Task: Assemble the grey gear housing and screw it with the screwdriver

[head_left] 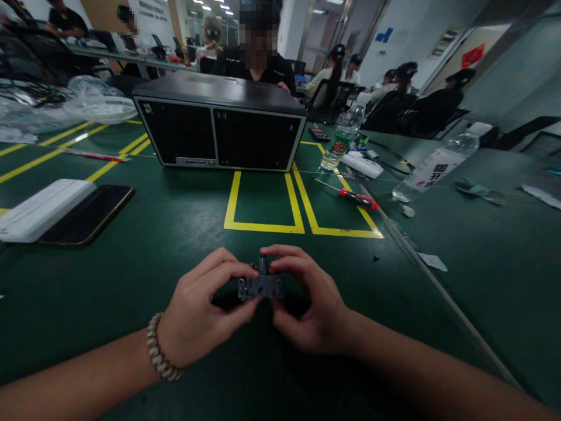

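A small dark grey plastic part with a short upright stub is pinched between both hands just above the green table mat. My left hand, with a bead bracelet at the wrist, grips its left end with thumb and fingers closed. My right hand grips the right end the same way, its index finger curled over the top.
A black computer case lies on its side behind yellow tape squares. A red-handled screwdriver, two plastic bottles, a phone and a white box lie around. A person sits across the table; others sit further back.
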Tool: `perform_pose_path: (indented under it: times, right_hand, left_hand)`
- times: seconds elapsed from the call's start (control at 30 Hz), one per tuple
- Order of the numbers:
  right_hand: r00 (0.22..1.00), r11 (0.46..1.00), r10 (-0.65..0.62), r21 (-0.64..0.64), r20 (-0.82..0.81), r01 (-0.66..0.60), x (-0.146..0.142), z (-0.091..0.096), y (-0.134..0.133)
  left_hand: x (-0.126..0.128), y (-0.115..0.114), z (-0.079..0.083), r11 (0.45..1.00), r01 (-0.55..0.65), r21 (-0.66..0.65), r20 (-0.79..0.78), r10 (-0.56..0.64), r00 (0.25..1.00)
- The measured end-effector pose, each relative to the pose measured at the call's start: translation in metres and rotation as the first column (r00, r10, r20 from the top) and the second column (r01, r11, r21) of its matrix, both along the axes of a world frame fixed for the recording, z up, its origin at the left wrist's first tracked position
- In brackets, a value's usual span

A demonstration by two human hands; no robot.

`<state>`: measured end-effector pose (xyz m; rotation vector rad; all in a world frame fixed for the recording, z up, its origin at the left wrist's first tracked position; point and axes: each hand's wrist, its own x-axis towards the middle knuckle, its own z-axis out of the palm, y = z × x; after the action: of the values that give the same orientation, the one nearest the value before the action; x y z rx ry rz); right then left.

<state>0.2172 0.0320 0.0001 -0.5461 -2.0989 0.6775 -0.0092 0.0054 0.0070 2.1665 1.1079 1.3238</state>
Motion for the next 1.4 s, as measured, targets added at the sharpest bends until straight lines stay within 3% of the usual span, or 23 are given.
perform_pose_path:
  times: [0.23,0.83,1.4]
  right_hand:
    - [0.995,0.998,-0.050,-0.049,-0.084,0.046,-0.0015,-0.0008,0.0009]
    - [0.996,0.996,-0.075,-0.058,-0.056,0.072,-0.0008,0.0012,-0.0006]
    - [0.992,0.993,-0.102,-0.058,-0.068,0.098,-0.0044,-0.0008,-0.0018]
  left_hand:
    - [-0.0006,0.0018,0.0021,0.996,-0.035,-0.079,0.034,0.038,0.999]
    - [-0.0025,0.0009,-0.0002,0.991,-0.021,-0.135,0.044,0.027,0.999]
    - [-0.0011,0.0005,0.0024,0.996,0.006,-0.088,0.038,-0.003,0.999]
